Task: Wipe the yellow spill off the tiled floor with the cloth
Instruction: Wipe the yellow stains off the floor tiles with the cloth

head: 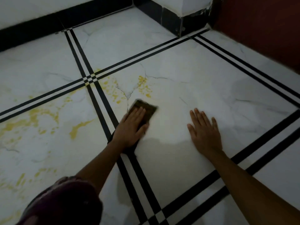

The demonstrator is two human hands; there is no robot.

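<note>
A dark olive-brown cloth (146,108) lies flat on the white marble-look tiled floor (178,88). My left hand (131,127) presses down on it with fingers together, palm flat. Yellow spill (113,93) spreads in blotches just beyond and left of the cloth, with more yellow spill across the left tile. My right hand (204,132) rests flat on the bare tile to the right, fingers spread, holding nothing.
Double black inlay lines (100,98) cross the floor in a grid. A black skirting (65,18) runs along the far white wall, a white pillar base (183,7) stands at the back, and a dark red surface (267,30) rises at the right.
</note>
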